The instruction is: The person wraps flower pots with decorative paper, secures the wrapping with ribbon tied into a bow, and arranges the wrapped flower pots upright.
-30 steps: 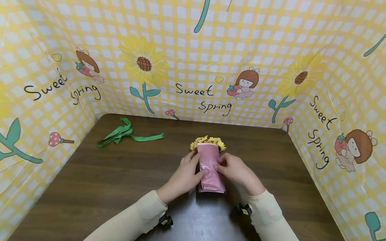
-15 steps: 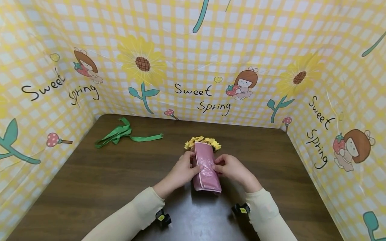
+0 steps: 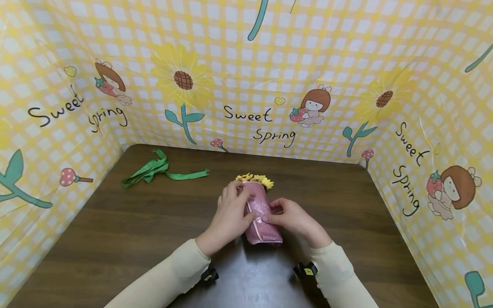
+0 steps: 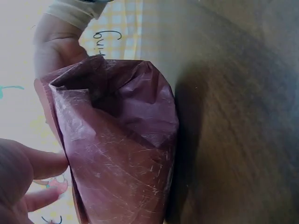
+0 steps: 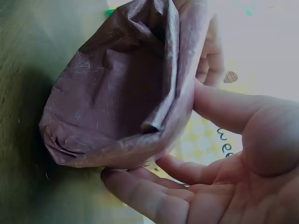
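Holding the pink wrapper (image 3: 261, 200) near the middle of the worktop (image 3: 115, 239), the left grip (image 3: 230, 211) curled round one side, the right grip (image 3: 294, 218) pinched the other; probably light, soft, easily creased, it suited gentle side-holds below the yellow flowers (image 3: 264, 182).

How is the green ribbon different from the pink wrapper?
Color: the green ribbon is green, while the pink wrapper is shiny pink.
Shape: the ribbon is a narrow strip in a loose, loopy bundle; the wrapper is much wider and curled like a tube, with yellow flowers poking out of its far end.
Touch: the left grip and right grip touch the wrapper; neither touches the ribbon.
Both have folds.
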A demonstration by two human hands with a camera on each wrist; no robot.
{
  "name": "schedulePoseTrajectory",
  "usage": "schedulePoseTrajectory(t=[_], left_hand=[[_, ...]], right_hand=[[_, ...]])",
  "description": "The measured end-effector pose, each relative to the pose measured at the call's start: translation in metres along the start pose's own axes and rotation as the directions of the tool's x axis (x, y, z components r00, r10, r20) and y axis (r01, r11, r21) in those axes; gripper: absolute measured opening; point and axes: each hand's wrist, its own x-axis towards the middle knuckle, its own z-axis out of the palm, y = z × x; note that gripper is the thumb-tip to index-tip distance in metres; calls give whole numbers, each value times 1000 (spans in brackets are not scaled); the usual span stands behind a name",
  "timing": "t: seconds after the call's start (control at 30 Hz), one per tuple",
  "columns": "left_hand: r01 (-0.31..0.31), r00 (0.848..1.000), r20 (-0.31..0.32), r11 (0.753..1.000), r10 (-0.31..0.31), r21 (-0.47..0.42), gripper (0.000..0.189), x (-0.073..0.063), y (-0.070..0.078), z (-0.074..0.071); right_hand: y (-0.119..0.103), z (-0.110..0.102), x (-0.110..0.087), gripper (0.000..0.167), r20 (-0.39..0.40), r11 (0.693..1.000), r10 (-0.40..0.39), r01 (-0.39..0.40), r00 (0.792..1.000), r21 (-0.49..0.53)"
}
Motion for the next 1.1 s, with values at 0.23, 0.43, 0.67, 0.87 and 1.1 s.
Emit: schedulePoseTrajectory(t=[0.23,0.43,0.67,0.87,1.1], left_hand=[[-210,978,43,967,206,147,25,3,-3,0],[-258,966,59,958,252,124,27,6,-6,-1],[-193,975,127,977,180,95,40,6,-4,-7],[-178,974,154,980,164,87,42,5,-4,-10],[-194,971,157,979,183,57,42,7,-5,-8]], right_hand=[[-19,10,-15,28,-130,912,-267,207,955,-355],[-30,16,-26,18,19,650,-595,495,804,-576],[-33,15,-36,23,112,537,-617,521,779,-664],[-34,14,-37,33,149,500,-622,536,769,-680],[-42,20,-48,49,226,377,-581,504,782,-777]])
